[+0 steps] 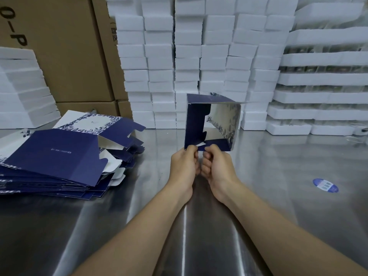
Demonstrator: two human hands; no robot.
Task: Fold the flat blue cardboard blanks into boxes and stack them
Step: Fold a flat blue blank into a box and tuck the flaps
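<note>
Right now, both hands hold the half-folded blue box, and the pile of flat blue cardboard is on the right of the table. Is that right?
No: the head view shows the pile of flat blue blanks on the left of the steel table. The left hand and right hand do hold the half-folded blue box.

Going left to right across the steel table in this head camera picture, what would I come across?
Pile of flat blue blanks → left hand → right hand, both pinching the lower edge of the half-folded box → blue oval sticker.
</note>
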